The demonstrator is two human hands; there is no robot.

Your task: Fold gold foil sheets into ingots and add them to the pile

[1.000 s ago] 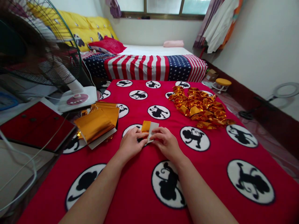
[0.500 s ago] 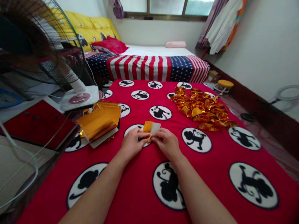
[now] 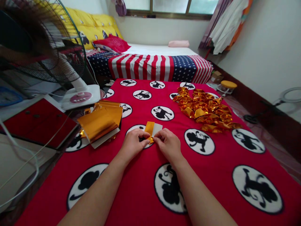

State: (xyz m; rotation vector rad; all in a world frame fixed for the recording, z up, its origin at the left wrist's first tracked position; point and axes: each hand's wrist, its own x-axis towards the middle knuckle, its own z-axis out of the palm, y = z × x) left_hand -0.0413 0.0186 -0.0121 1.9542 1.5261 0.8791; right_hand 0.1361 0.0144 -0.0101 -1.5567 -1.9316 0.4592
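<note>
On the red monkey-print blanket (image 3: 141, 201) | left hand (image 3: 134, 147) and right hand (image 3: 168, 145) in a narrow pinch, both holding a small gold-foil sheet with white backing (image 3: 150, 128) just above the blanket | stack of foil sheets (image 3: 100, 121) off to the left | crumpled gold foil pile (image 3: 202, 110) off to the right

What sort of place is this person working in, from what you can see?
Most likely a bedroom in a home: a bed with a stars-and-stripes cover and a pink pillow stands behind the work, an electric fan is close by, and clothes hang in the corner.
</note>
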